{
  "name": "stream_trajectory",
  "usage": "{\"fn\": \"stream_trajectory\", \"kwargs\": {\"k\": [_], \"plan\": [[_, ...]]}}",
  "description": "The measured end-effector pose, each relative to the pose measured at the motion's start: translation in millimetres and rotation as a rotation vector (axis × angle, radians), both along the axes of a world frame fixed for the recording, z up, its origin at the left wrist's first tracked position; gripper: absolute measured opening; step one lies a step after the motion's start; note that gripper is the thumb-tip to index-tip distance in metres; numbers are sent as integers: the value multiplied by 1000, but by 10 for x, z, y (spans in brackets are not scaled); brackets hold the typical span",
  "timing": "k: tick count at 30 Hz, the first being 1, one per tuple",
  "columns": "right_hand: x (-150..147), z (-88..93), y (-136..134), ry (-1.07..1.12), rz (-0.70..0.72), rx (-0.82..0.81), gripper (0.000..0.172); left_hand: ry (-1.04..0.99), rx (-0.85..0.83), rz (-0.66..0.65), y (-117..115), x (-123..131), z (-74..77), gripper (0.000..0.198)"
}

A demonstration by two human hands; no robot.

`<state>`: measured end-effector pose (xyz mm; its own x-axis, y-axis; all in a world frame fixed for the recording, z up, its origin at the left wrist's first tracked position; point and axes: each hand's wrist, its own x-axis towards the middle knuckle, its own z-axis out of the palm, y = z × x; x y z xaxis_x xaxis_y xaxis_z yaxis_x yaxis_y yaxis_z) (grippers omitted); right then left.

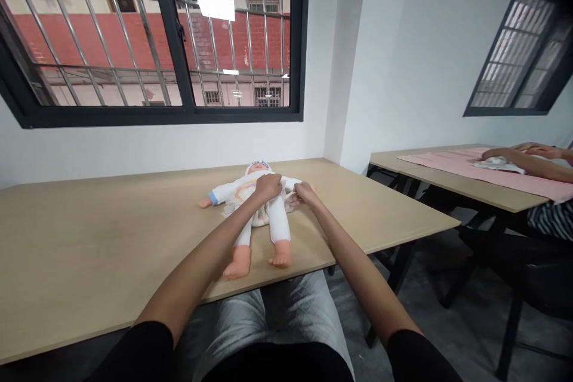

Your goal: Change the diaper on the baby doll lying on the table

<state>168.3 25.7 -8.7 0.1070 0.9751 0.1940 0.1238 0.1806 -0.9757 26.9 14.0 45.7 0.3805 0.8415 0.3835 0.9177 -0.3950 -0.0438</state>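
Note:
A baby doll (278,221) in white clothes lies on its back on the table, its head toward the window and its bare feet toward me. The sleeve on the left ends in a blue cuff. Bunched white cloth (261,216) wraps the doll's waist and hips. My left hand (269,186) is closed over the doll's belly, gripping the cloth near its upper edge; its fingertips are partly hidden. At the doll's hip on the right, my right hand (306,193) pinches a side of the same cloth. Both hands are close together, with the doll's middle between them.
The light wooden table (111,239) ends just below the doll's feet. A barred window (242,42) is in the wall behind. To the right, another table (430,182) bears a pink mat (447,161), where another person's arms (537,161) rest by white cloth. Dark chairs stand below.

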Motion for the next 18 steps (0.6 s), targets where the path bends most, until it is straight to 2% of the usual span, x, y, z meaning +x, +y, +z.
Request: {"fn": "stream_trajectory", "kwargs": {"k": [3,5,10,14,18], "plan": [[-64,35,-46,76,32,-40,3,-16,-25,3,60,32,-46,17],[-111,48,-65,115,28,-11,2,-30,-23,2,77,56,-90,16],[-152,26,-68,97,46,52,9,-120,54,-16,-7,79,-145,23],[-133,2,-51,96,13,67,10,-249,89,-121,-149,-8,-165,26],[-122,23,-66,91,-14,76,6,-182,64,-226,-162,-103,-202,26]]}}
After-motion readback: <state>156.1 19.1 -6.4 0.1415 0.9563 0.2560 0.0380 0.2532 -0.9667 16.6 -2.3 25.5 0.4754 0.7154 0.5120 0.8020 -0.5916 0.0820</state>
